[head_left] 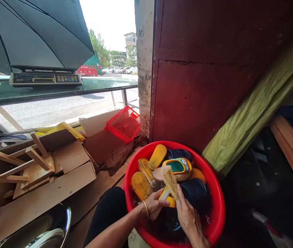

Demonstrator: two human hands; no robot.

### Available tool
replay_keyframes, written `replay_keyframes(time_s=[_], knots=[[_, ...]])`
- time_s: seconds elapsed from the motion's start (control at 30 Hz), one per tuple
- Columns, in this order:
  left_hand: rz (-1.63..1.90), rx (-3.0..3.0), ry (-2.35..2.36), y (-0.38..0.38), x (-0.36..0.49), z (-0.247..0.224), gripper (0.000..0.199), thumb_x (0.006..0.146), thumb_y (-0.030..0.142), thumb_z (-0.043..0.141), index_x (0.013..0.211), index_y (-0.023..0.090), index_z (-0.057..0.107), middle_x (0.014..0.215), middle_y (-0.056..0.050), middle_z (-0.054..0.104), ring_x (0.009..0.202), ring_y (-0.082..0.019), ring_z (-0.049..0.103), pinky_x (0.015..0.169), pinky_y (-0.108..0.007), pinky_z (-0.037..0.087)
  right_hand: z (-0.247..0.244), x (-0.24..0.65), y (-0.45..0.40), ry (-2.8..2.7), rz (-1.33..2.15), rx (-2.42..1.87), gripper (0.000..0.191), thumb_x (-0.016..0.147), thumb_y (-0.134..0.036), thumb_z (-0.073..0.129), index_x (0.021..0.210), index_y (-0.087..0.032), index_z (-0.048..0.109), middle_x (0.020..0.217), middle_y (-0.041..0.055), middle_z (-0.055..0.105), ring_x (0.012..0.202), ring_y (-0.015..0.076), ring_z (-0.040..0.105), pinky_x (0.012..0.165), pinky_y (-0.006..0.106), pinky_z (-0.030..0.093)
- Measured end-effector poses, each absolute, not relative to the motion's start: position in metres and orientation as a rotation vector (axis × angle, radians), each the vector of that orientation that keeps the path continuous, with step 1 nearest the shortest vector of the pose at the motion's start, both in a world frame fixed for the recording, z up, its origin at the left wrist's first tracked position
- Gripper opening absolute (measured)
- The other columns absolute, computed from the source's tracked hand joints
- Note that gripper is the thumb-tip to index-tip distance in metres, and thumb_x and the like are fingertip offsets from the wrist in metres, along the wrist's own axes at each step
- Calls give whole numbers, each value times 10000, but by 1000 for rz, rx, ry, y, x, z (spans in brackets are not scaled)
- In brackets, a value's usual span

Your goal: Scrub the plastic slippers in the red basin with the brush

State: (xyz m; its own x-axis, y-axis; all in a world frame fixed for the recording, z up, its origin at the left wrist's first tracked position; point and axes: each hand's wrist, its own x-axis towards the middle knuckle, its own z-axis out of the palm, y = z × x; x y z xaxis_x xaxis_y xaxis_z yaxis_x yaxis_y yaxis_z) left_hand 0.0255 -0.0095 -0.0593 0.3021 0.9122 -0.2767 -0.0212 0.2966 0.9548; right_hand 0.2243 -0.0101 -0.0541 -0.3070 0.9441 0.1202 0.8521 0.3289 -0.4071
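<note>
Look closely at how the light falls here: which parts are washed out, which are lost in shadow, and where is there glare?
Head view: sky blown out white; lower right sunk in near-black shadow; bright glint on the metal bowl's rim, lower left.

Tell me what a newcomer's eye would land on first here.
Probably the big red tub of yellow and dark blue footwear, low, right of center, with the left hand and right hand at a bristly brush. Next, the dark umbrella by the scale at upper left, then the dark red panel at upper right.
</note>
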Motion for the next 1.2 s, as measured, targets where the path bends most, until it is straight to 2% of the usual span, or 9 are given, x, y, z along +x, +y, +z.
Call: replay_keyframes(time_s=[0.23,0.3,0.43,0.57,0.77,0.9,1.07,1.13,1.2], knots=[[846,913,1090,-12,25,-64,629,645,454,761,1224,218,684,963,-38,737,857,-240,665,793,-350,512,-62,240,2,-2104,428,-1646,590,1026,-300,253,1604,-183,236,1004,132,757,856,270,741,704,346,557],[876,866,1099,-10,24,-66,695,639,489,755,1257,189,657,1029,-76,734,894,-253,679,817,-363,521,-60,244,2,-2079,390,-1606,586,1033,-329,261,1603,-194,247,1037,133,746,883,265,735,718,341,565],[929,918,1174,-8,22,-70,838,624,491,798,1357,158,566,1246,-121,671,1137,-279,618,953,-346,489,-53,235,-13,-2267,375,-1500,560,1034,-333,316,1592,-297,287,1085,111,726,814,240,726,697,315,560],[725,1171,1200,-10,23,-70,827,591,360,823,1359,194,566,1110,-57,732,1085,-295,625,916,-367,518,-51,224,-19,-2415,300,-1667,553,1037,-266,343,1581,-346,296,1026,99,726,810,229,724,717,303,528],[849,1228,1092,-11,28,-57,809,670,341,726,1428,185,494,1198,-72,714,1129,-285,625,948,-371,513,-42,244,2,-2237,283,-1871,547,1055,-285,325,1597,-298,256,1078,99,725,914,220,712,765,291,526],[854,1342,1228,-11,24,-53,702,683,326,682,1356,174,553,1109,-66,739,1054,-277,648,909,-365,524,-36,243,-4,-2267,269,-1769,563,1047,-275,311,1605,-276,235,1038,100,719,885,215,707,759,279,532],[639,1532,1592,-17,23,-53,342,718,273,581,1030,173,679,820,-45,724,848,-262,677,792,-339,511,-33,227,-33,-2513,243,-1524,565,1027,-291,392,1577,-372,294,977,77,698,772,198,703,696,252,515],[584,1631,1645,-19,24,-50,356,717,246,555,1046,181,673,790,-47,715,830,-262,680,784,-329,495,-30,229,-36,-2501,230,-1603,561,1032,-293,393,1575,-389,289,984,77,699,783,200,706,703,258,509],[591,1719,1630,-20,24,-46,484,716,229,534,1187,187,634,834,-50,727,842,-259,686,791,-319,485,-27,234,-31,-2445,220,-1738,568,1037,-302,390,1581,-401,259,990,75,702,792,207,709,704,270,508]])
